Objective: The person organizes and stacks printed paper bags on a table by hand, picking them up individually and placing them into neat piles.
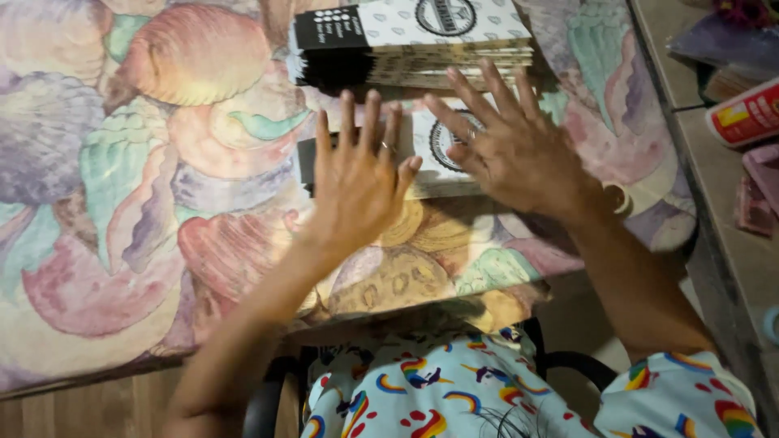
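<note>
Both hands, left (357, 182) and right (507, 146), are spread flat, grip apart, over a carton (434, 166) on the bench (122, 203).

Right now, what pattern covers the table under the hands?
Pastel seashells on the tablecloth, clearest in the head view.

Flat printed packages on the shell-patterned desk

A stack of flat cartons (422, 40), white with a black end panel and round black emblem, lies at the top; one matching carton (430, 158) lies just below it, and a red-and-white container (746, 113) lies at the right edge.
</note>
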